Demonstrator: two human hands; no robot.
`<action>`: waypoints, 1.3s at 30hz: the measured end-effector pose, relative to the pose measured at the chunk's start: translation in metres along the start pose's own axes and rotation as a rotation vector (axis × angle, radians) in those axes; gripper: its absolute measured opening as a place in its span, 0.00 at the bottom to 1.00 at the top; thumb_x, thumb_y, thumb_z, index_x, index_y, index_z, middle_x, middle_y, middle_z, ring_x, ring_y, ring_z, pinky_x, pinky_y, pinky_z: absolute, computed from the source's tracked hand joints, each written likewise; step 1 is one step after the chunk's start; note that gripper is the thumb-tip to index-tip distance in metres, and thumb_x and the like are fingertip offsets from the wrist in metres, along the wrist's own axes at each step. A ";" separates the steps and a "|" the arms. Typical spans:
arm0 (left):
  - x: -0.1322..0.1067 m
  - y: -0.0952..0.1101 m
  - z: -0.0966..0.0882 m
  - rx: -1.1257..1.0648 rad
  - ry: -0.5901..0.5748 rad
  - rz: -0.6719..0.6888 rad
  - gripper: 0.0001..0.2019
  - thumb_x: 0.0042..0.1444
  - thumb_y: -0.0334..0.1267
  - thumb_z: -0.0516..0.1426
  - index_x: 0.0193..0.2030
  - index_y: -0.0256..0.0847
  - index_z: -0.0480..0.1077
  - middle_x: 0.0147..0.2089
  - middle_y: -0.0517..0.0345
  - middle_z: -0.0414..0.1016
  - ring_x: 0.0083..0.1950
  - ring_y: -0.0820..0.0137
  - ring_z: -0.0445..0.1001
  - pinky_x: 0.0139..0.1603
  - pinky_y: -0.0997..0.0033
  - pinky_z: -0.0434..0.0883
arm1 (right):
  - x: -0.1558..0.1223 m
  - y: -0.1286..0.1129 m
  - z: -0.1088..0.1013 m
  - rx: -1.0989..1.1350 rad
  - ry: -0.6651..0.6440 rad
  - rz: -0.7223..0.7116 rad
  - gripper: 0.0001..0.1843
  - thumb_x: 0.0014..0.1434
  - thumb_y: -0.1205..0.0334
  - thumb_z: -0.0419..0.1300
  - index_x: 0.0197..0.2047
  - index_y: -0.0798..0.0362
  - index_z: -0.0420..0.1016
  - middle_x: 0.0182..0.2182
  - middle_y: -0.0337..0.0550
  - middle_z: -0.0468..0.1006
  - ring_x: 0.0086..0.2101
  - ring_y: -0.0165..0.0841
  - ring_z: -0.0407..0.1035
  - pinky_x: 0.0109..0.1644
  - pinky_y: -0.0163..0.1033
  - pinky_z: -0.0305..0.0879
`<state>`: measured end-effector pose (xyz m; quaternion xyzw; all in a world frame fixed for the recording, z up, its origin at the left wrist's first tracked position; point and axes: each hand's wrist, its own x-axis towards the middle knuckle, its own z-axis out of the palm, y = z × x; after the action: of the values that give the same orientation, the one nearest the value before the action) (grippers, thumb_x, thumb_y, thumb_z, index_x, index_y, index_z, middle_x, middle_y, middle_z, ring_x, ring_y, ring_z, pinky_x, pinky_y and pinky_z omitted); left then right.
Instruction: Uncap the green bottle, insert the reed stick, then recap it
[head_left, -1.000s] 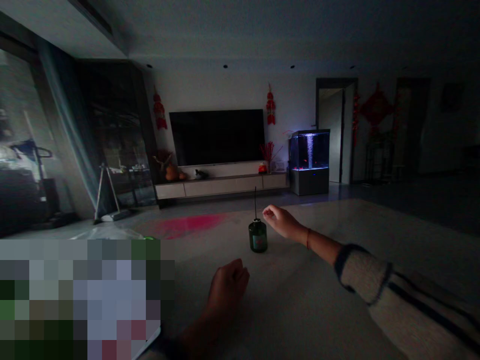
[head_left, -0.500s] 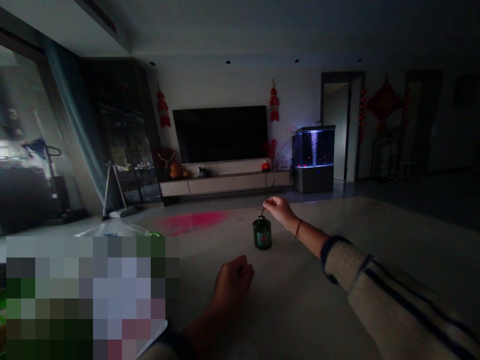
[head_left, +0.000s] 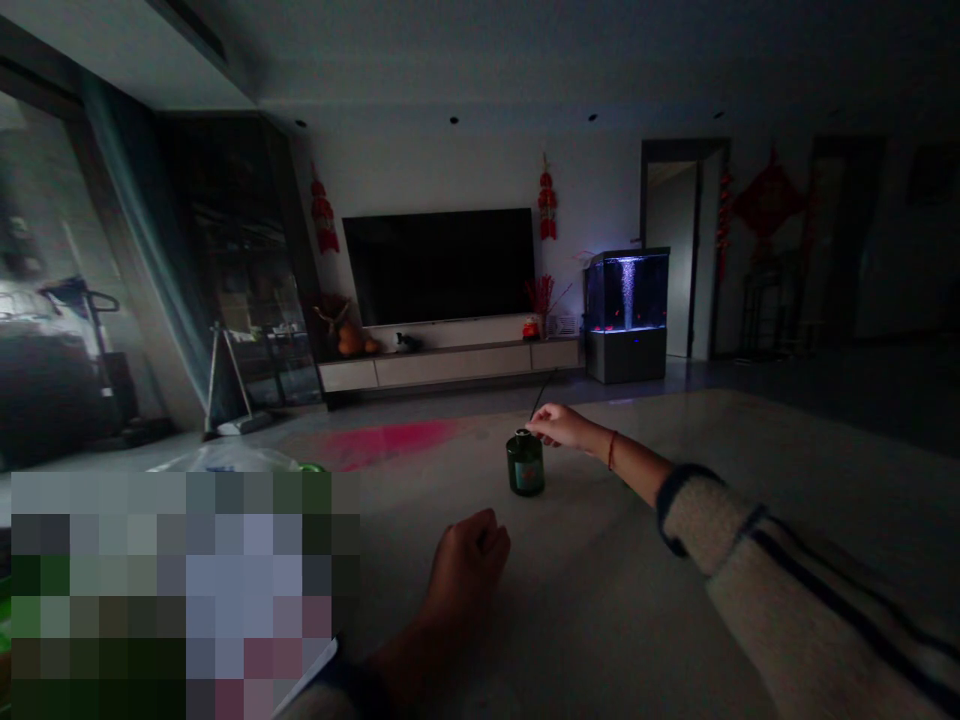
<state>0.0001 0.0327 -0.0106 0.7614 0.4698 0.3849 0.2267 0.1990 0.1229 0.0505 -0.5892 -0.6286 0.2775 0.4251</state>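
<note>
Hands apart: my left hand (head_left: pixel 469 570) lies clenched and empty on the counter (head_left: pixel 637 610), while my right hand (head_left: pixel 561 426) pinches a thin black reed (head_left: pixel 543 394) above an upright dark green glass bottle (head_left: pixel 525 465). My fingers hide the reed's lower end, so I cannot tell whether it is in the neck.

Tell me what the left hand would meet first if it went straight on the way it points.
The left hand would likely meet the dark green bottle first, though depth is hard to judge in this dim view.
</note>
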 end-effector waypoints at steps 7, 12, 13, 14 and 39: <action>0.000 0.002 0.000 0.006 0.025 -0.009 0.13 0.44 0.35 0.47 0.17 0.41 0.44 0.17 0.69 0.42 0.20 0.79 0.45 0.20 0.78 0.46 | -0.031 -0.012 -0.006 -0.675 0.260 -0.324 0.17 0.54 0.56 0.50 0.19 0.57 0.64 0.17 0.39 0.66 0.20 0.25 0.58 0.22 0.32 0.44; 0.001 -0.003 0.002 0.035 0.020 0.045 0.14 0.44 0.33 0.47 0.16 0.41 0.42 0.17 0.69 0.40 0.21 0.79 0.43 0.20 0.77 0.44 | -0.085 -0.004 0.008 -1.164 0.100 -0.686 0.11 0.57 0.69 0.44 0.33 0.55 0.68 0.23 0.43 0.73 0.22 0.28 0.64 0.23 0.33 0.45; 0.001 -0.004 0.003 0.048 0.008 0.067 0.14 0.43 0.32 0.47 0.15 0.40 0.42 0.17 0.69 0.40 0.21 0.79 0.43 0.20 0.76 0.43 | -0.094 0.001 0.010 -1.214 0.038 -0.740 0.11 0.56 0.71 0.44 0.33 0.55 0.68 0.23 0.43 0.73 0.22 0.29 0.64 0.23 0.33 0.45; 0.001 -0.004 0.003 0.059 -0.007 0.085 0.13 0.42 0.32 0.47 0.15 0.40 0.42 0.17 0.68 0.40 0.21 0.79 0.42 0.21 0.76 0.43 | -0.101 0.006 0.013 -1.245 -0.005 -0.764 0.11 0.55 0.73 0.45 0.32 0.55 0.67 0.23 0.43 0.73 0.22 0.29 0.65 0.23 0.33 0.44; -0.007 0.008 -0.001 0.332 -0.170 0.174 0.07 0.45 0.27 0.46 0.26 0.38 0.64 0.17 0.68 0.51 0.20 0.79 0.53 0.22 0.78 0.48 | -0.105 0.026 0.012 -1.262 0.082 -0.922 0.13 0.59 0.70 0.43 0.42 0.53 0.65 0.27 0.42 0.72 0.25 0.27 0.65 0.25 0.34 0.49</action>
<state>0.0017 0.0224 -0.0068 0.8558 0.4385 0.2544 0.1029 0.1960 0.0263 0.0014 -0.4088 -0.8325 -0.3589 0.1052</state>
